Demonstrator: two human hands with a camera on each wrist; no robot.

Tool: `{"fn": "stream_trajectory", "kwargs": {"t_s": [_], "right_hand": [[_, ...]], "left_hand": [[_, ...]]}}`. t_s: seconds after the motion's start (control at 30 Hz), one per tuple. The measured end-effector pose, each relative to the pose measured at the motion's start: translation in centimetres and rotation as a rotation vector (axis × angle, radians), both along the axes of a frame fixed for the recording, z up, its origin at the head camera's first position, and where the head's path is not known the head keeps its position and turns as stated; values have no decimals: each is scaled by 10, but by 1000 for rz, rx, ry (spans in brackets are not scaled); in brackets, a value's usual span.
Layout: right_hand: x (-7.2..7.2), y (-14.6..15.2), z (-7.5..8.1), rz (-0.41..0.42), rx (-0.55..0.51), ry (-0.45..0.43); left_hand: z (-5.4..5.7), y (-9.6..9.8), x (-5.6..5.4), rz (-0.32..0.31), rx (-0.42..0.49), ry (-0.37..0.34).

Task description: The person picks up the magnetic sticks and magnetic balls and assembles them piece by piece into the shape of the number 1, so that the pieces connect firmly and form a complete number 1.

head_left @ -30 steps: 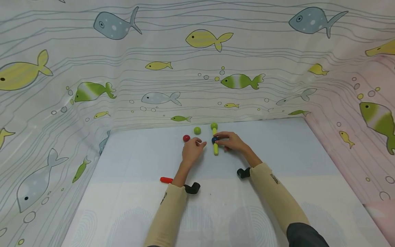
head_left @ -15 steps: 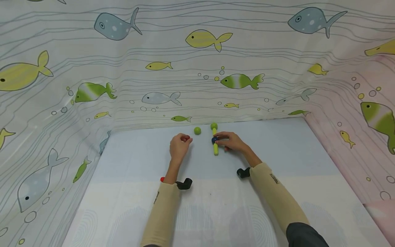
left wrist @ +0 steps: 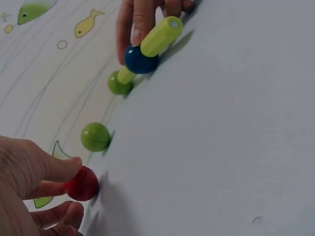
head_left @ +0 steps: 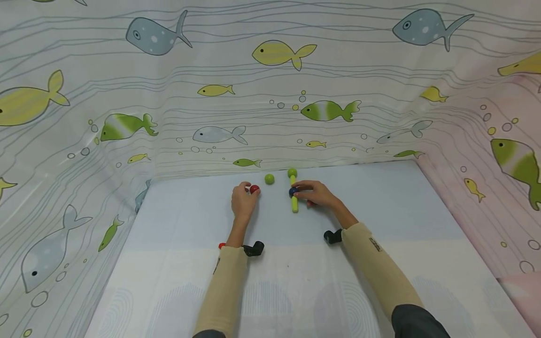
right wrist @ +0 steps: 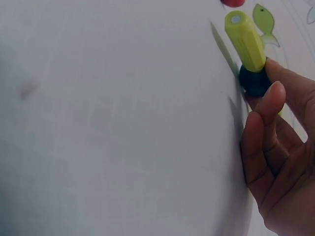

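Observation:
At the back of the table, my left hand (head_left: pixel 243 201) pinches a glossy red ball (left wrist: pixel 82 184) between thumb and fingers. My right hand (head_left: pixel 320 194) holds a dark blue ball (left wrist: pixel 140 60) from its right side. From that ball a yellow-green ribbed rod (left wrist: pixel 161 37) sticks out toward me, its end face showing a small pale dot. A second short rod (head_left: pixel 293 180) on the far side links the blue ball to a green ball (head_left: pixel 292 172). Between the two hands lies a loose green ball (head_left: pixel 269 179).
A red piece (head_left: pixel 222 246) lies on the white table (head_left: pixel 359 281), mostly hidden by the left forearm. Behind the table's back edge rises a fish-print cloth (head_left: pixel 262 108), which also hangs along both sides. Each wrist carries a black camera mount (head_left: pixel 254 249).
The left hand has moved left from beside the blue ball to the red ball and taken hold of it. My right hand stays in place on the blue ball.

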State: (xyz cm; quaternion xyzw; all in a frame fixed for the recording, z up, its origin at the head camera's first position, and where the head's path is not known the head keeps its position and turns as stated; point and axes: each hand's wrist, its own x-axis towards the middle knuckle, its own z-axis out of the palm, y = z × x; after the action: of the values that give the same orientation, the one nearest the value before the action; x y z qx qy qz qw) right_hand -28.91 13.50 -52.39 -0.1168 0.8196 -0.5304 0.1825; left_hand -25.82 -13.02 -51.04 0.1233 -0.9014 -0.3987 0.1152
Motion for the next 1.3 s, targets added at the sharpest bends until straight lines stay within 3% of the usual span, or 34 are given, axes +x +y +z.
{"fn": "stream_trajectory", "kwargs": {"t_s": [0.23, 0.63, 1.1, 1.3], "right_hand": [[0, -1, 1, -8, -8, -17], [1, -2, 5, -14, -8, -18], [-1, -1, 1, -2, -1, -17], [0, -1, 2, -2, 7, -20]], "left_hand": [[-3, 5, -1, -9, -36, -32], [1, 9, 2, -20, -21, -46], [10, 24, 24, -141, 37, -81], [17, 29, 36, -243, 53, -147]]}}
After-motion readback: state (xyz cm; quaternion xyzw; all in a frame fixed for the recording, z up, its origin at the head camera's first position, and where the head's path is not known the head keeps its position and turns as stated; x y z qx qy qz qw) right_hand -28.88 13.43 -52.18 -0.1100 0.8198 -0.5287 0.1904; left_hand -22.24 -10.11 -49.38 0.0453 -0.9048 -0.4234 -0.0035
